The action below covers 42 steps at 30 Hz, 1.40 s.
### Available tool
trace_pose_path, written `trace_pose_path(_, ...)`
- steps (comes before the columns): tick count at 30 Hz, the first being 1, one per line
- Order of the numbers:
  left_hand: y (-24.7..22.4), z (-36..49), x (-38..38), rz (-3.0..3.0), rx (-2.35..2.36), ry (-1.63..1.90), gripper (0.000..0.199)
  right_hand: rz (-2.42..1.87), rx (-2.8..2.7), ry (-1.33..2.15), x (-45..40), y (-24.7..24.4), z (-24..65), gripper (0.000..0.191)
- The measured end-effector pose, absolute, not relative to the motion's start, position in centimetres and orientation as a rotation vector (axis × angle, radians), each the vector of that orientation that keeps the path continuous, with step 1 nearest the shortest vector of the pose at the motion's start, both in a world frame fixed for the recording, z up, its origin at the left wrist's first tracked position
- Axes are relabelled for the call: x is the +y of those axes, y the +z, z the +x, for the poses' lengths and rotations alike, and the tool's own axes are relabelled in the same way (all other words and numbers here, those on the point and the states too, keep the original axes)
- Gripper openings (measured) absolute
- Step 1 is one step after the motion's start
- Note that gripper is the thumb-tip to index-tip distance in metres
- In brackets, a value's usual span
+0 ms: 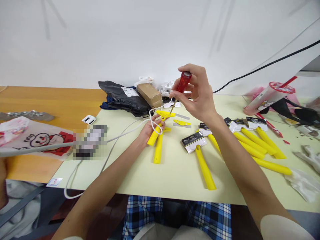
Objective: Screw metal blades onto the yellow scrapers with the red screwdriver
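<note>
The right hand (197, 93) is raised above the work, wrist bent, its grip pinching a red-handled screwdriver (183, 82) between thumb and fingers, with the shaft pointing down and the tip at the head of a yellow plastic scraper (163, 115). The left hand (150, 131) sits lower, its grip closed around that scraper's handle, with a white cable (130, 126) looping across the fingers. The scraper is held just above a pale green tabletop (175, 176). More yellow handles (260, 143) and packaging cards (193, 141) lie to the right, and a black parcel (122, 98) and cardboard box (149, 95) lie beyond.
</note>
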State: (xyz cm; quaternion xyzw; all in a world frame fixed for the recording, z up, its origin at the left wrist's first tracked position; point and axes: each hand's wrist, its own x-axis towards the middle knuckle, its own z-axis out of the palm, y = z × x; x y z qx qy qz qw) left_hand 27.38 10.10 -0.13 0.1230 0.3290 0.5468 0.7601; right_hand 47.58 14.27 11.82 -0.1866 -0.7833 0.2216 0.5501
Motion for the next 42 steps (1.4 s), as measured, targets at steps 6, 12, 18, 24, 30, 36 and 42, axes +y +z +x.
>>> trace_pose_path(6,-0.1,27.5,9.7,0.290,0.688,1.189,0.049,-0.502,-1.798,0.423,14.9,11.9,48.1,0.072)
trace_pose_path(12,0.3,27.5,9.4,0.286,0.657,1.175,0.042,-0.506,-1.858,0.476,15.2,12.7,49.0,0.073)
trace_pose_path(18,0.2,27.5,9.5,0.302,0.640,1.155,0.043,-0.476,-1.942,0.530,14.6,13.9,49.9,0.078)
trace_pose_path(24,-0.5,27.2,9.8,0.319,0.605,1.191,0.043,-0.483,-2.022,0.505,13.8,14.2,49.9,0.074)
trace_pose_path(30,-0.9,27.1,9.6,0.379,0.588,1.172,0.047,-0.531,-1.928,0.318,14.1,13.7,49.5,0.060)
trace_pose_path(36,-1.3,26.9,9.8,0.389,0.583,1.186,0.055,-0.521,-1.994,0.398,13.9,14.2,49.9,0.057)
trace_pose_path(42,-1.2,27.0,9.9,0.368,0.587,1.198,0.051,-0.540,-1.932,0.243,14.4,14.0,49.8,0.052)
